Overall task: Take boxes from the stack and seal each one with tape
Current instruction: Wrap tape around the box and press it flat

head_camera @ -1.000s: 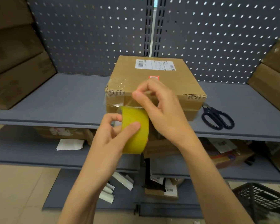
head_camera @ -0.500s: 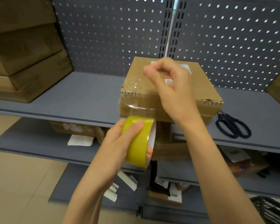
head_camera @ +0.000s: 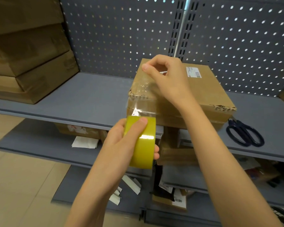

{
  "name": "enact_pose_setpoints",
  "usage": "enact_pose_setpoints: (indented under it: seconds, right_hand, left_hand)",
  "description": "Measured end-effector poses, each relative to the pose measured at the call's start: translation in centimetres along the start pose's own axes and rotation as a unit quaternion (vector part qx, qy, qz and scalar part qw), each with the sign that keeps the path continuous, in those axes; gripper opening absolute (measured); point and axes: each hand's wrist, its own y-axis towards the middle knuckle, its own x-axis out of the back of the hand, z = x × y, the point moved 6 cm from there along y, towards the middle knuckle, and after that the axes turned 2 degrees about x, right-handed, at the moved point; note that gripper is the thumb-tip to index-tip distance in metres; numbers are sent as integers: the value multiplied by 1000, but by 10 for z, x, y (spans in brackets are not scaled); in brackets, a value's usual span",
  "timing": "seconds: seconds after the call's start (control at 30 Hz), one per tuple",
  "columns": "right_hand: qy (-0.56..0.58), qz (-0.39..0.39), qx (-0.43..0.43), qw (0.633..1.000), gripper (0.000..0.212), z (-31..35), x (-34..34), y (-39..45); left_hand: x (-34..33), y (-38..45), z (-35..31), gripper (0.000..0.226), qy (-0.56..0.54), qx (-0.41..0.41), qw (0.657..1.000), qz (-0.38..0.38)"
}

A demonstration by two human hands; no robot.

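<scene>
The clear strip of tape (head_camera: 142,102) is hard to trace: only glare and wrinkles show it running from the glossy yellow roll of packing tape (head_camera: 142,145) up the front face and onto the lid of the flat brown cardboard box (head_camera: 203,94). The right hand (head_camera: 166,79) covers where the strip ends; its fingers are curled with thumb and forefinger pinched together over the lid, apparently on the tape's end, though the end itself cannot be made out. The left hand (head_camera: 123,141) grips the roll, thumb across its outer face, fingertips showing past its far side, just below the edge of the grey metal shelf (head_camera: 88,102) where the box sits. The stack of brown cardboard boxes (head_camera: 28,63) at left is cut off by the frame. Dark-handled scissors (head_camera: 245,135) lie right of the box.

Compared with 0.5 s ago, the right hand is further back over the lid and more tape is drawn out.
</scene>
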Motion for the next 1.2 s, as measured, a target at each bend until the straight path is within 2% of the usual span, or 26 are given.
enact_pose_setpoints:
  seconds: [0.1,0.3,0.43,0.6,0.7,0.8,0.9,1.03,1.2]
  right_hand:
    - [-21,3,-19,1000,12,-10,-3,3]
    - [-45,20,-59,997,12,-23,-13,3]
    - [-114,35,-74,990,10,-27,-17,2]
    - [-152,10,-96,984,13,-33,-16,3]
    - [-189,-10,-70,979,10,-28,-17,3]
    - [-132,-51,-17,990,16,-14,-10,-4]
    - [-112,24,36,993,31,1,-16,-17]
    - [-217,146,71,962,39,1,-37,-31]
    - [-309,163,53,935,37,-4,-39,-37]
  left_hand:
    - [0,3,1,6,5,-7,1000,-16]
    - [-4,10,6,9,8,0,1000,-8]
    - [-1,18,16,11,3,23,1000,-3]
    - [2,23,22,17,11,27,1000,6]
    - [1,24,22,22,9,25,1000,14]
    - [4,26,23,22,11,26,1000,12]
    - [7,29,24,22,8,27,1000,6]
    - [9,30,25,25,1,34,999,2]
    - [8,25,26,25,22,15,1000,-16]
